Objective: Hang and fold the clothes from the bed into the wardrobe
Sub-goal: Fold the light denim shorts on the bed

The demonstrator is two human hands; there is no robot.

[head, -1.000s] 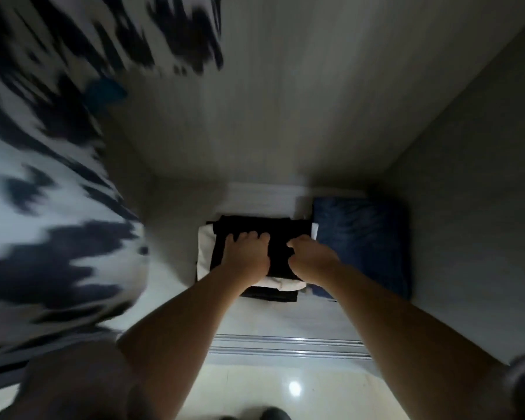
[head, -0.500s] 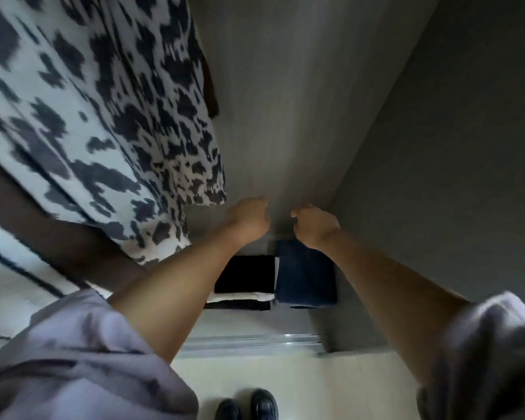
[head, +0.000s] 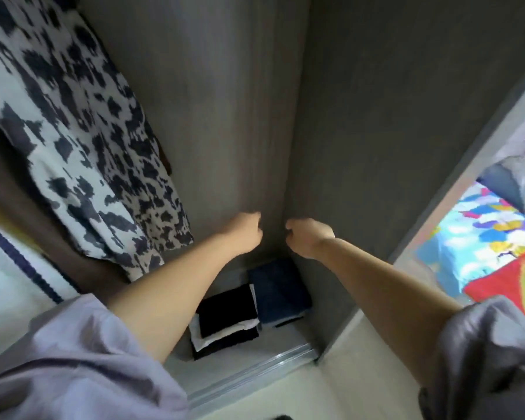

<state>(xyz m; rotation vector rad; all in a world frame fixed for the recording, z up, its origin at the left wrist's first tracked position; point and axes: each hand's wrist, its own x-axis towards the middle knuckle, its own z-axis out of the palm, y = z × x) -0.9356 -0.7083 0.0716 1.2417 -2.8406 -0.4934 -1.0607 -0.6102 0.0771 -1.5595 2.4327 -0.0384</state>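
Note:
I look down into a grey wardrobe [head: 240, 101]. On its floor lies a folded stack of black and white clothes [head: 225, 316], and beside it on the right a folded dark blue garment [head: 278, 291]. A black-and-white patterned garment [head: 82, 131] hangs at the left. My left hand [head: 246, 230] and my right hand [head: 306, 234] are raised well above the stacks, side by side, fingers curled, holding nothing. The bed [head: 491, 237] with a colourful cover shows at the right edge.
The wardrobe's right side wall [head: 391, 116] stands close to my right arm. A metal sliding-door track [head: 255, 371] runs along the front of the wardrobe floor. A white garment with a dark stripe [head: 9, 268] hangs at far left. Pale floor lies below.
Both hands left the black folded stack and rose up away from it, empty. My view swung right, so the bed came into sight.

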